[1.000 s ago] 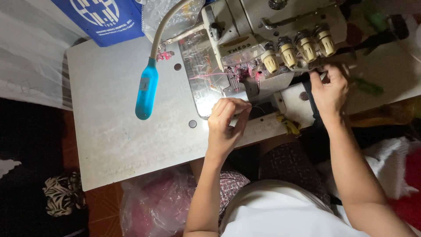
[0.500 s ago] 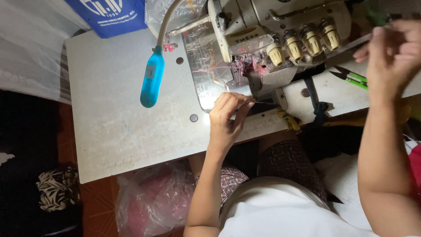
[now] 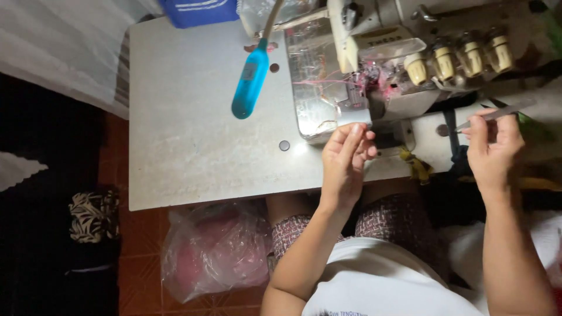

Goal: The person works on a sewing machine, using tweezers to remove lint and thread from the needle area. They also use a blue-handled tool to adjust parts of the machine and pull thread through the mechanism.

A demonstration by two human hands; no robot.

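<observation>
An overlock sewing machine stands on a pale table, with pink thread around its needle area and several cream knobs along its right side. My left hand hovers just in front of the machine's metal plate, fingers pinched together near the thread; whether it holds thread I cannot tell. My right hand is off to the right, gripping thin metal tweezers that point up and right.
A blue lamp on a gooseneck hangs over the table left of the machine. A blue box sits at the table's far edge. A clear plastic bag with pink cloth lies on the floor beneath. A green tool lies at right.
My right hand left the machine's side, rose high, then came down holding the tweezers. My left hand stayed in front of the machine's plate. The camera shifted left.
</observation>
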